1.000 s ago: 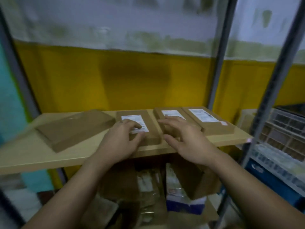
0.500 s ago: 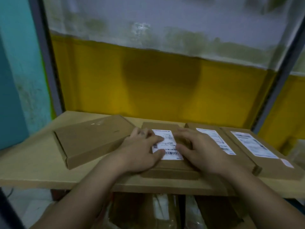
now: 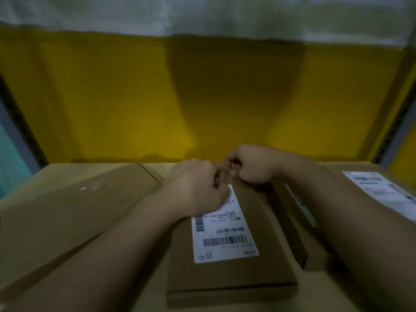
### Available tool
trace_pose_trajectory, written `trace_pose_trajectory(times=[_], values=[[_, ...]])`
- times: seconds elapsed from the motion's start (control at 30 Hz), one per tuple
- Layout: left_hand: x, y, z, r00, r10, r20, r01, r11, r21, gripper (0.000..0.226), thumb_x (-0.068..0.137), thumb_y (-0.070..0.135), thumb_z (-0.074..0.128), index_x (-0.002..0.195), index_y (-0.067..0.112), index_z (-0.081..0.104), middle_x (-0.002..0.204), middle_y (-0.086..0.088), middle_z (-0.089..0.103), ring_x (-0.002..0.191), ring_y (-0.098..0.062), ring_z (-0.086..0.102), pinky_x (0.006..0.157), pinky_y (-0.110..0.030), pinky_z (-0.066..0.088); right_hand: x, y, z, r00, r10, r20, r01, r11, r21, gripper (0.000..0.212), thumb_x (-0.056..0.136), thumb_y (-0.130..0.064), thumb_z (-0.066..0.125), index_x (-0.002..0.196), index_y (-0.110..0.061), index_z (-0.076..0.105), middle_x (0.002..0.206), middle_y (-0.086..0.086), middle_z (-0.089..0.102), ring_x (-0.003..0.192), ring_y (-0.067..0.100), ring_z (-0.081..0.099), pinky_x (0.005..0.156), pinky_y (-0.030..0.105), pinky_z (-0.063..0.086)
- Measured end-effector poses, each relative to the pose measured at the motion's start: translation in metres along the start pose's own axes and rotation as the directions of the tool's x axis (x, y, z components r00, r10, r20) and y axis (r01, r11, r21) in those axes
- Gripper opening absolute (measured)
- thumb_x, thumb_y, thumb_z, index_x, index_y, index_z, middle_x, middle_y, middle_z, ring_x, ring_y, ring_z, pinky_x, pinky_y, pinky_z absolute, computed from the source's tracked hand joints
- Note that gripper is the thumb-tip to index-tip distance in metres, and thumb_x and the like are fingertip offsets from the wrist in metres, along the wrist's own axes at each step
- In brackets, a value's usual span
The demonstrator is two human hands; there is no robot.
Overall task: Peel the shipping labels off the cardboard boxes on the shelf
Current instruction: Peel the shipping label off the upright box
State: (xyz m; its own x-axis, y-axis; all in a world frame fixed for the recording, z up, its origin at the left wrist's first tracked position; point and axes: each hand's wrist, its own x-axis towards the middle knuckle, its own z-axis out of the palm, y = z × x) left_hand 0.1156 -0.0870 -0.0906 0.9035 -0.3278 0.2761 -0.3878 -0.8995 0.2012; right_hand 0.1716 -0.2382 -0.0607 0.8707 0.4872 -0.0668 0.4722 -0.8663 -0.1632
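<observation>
Shipping label (image 3: 225, 235) is stuck flat on the middle box (image 3: 225, 284), its far edge covered by the curled left hand (image 3: 195, 188). The right hand (image 3: 254, 164) is curled just beside; any pinch cannot be told. Both sides are crowded by the left box (image 3: 67, 210) and the right box (image 3: 289, 224).

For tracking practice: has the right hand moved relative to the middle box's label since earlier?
Yes. The right hand went from beside the label to its far corner, toward the yellow wall.

Head camera, close above shelf (image 3: 56, 174), facing forward and down
</observation>
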Motion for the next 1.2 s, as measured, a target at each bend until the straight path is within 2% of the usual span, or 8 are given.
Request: trace_pose_trajectory(times=[0.03, 0.17, 0.37, 0.6, 0.77, 0.97, 1.07, 1.2], values=[[-0.003, -0.005, 0.003, 0.999, 0.033, -0.012, -0.034, 0.998, -0.06, 0.004, 0.087, 0.034, 0.052, 0.084, 0.032, 0.053, 0.076, 0.01, 0.055, 0.075, -0.015, 0.053, 0.062, -0.032, 0.04, 0.001, 0.003, 0.004, 1.0, 0.0, -0.031, 0.001, 0.999, 0.034, 0.015, 0.094, -0.012, 0.048, 0.087, -0.02, 0.059, 0.07, -0.008, 0.051, 0.066, 0.009, 0.046, 0.053, 0.022, 0.032], [0.0, -0.009, 0.007, 0.989, 0.139, -0.042, -0.144, 0.978, -0.153, 0.031, 0.09, 0.018, 0.049, 0.112, 0.035, 0.063, 0.092, 0.013, 0.047, 0.094, -0.01, 0.047, 0.079, -0.035, 0.042, -0.006, 0.009, 0.012, 0.995, -0.022, -0.096, 0.021, 1.0, -0.011, 0.022, 0.097, -0.02, 0.046, 0.076, -0.024, 0.052, 0.069, -0.011, 0.047, 0.071, 0.014, 0.046, 0.054, 0.024, 0.031], [0.006, -0.005, 0.012, 0.985, 0.153, -0.083, -0.166, 0.97, -0.177, 0.023, 0.088, 0.015, 0.048, 0.096, 0.031, 0.062, 0.099, 0.011, 0.052, 0.097, -0.011, 0.043, 0.082, -0.04, 0.042, -0.025, 0.012, 0.005, 0.995, -0.098, -0.034, 0.098, 0.995, 0.012, 0.009, 0.1, -0.027, 0.046, 0.096, -0.034, 0.043, 0.071, -0.018, 0.038, 0.064, 0.0, 0.038, 0.052, 0.013, 0.027], [0.01, -0.006, 0.013, 0.981, 0.157, -0.113, -0.178, 0.961, -0.213, 0.026, 0.08, 0.003, 0.048, 0.085, 0.027, 0.059, 0.094, 0.008, 0.053, 0.095, -0.015, 0.046, 0.079, -0.04, 0.041, -0.021, 0.01, 0.007, 0.991, -0.116, -0.061, 0.115, 0.993, -0.019, 0.03, 0.098, -0.02, 0.047, 0.075, -0.038, 0.039, 0.077, -0.017, 0.042, 0.07, 0.0, 0.041, 0.059, 0.012, 0.031], [0.009, -0.004, 0.011, 0.979, 0.166, -0.115, -0.188, 0.958, -0.218, 0.029, 0.076, -0.001, 0.048, 0.08, 0.025, 0.06, 0.087, 0.009, 0.051, 0.088, -0.014, 0.046, 0.074, -0.036, 0.039, -0.023, 0.003, 0.009, 0.993, -0.094, -0.072, 0.098, 0.994, 0.053, 0.021, 0.099, -0.019, 0.045, 0.083, -0.033, 0.046, 0.079, -0.012, 0.043, 0.096, 0.018, 0.052, 0.081, 0.032, 0.043], [0.005, -0.004, 0.014, 0.971, 0.182, -0.158, -0.206, 0.967, -0.149, 0.024, 0.078, 0.003, 0.047, 0.084, 0.024, 0.058, 0.09, 0.001, 0.055, 0.088, -0.021, 0.047, 0.076, -0.044, 0.041, -0.002, 0.009, 0.027, 0.988, 0.008, -0.157, 0.004, 0.997, 0.08, 0.03, 0.096, -0.022, 0.042, 0.068, -0.031, 0.047, 0.09, 0.006, 0.061, 0.085, 0.022, 0.055, 0.077, 0.037, 0.047], [0.007, -0.005, 0.012, 0.974, 0.153, -0.166, -0.182, 0.966, -0.181, 0.027, 0.077, 0.001, 0.047, 0.082, 0.025, 0.06, 0.089, 0.001, 0.057, 0.089, -0.023, 0.049, 0.078, -0.045, 0.042, 0.001, 0.003, 0.029, 0.992, 0.05, -0.115, -0.045, 0.998, 0.05, 0.025, 0.099, -0.027, 0.037, 0.079, -0.03, 0.051, 0.108, 0.007, 0.064, 0.093, 0.021, 0.054, 0.075, 0.029, 0.038], [0.004, -0.005, 0.011, 0.974, 0.16, -0.16, -0.186, 0.97, -0.158, 0.027, 0.079, 0.002, 0.048, 0.083, 0.025, 0.062, 0.091, 0.002, 0.058, 0.091, -0.021, 0.049, 0.079, -0.042, 0.042, 0.004, 0.0, 0.019, 0.994, 0.097, 0.05, -0.102, 0.989, 0.109, 0.027, 0.102, -0.025, 0.035, 0.105, -0.015, 0.059, 0.117, 0.005, 0.062, 0.104, 0.023, 0.056, 0.085, 0.033, 0.045]])
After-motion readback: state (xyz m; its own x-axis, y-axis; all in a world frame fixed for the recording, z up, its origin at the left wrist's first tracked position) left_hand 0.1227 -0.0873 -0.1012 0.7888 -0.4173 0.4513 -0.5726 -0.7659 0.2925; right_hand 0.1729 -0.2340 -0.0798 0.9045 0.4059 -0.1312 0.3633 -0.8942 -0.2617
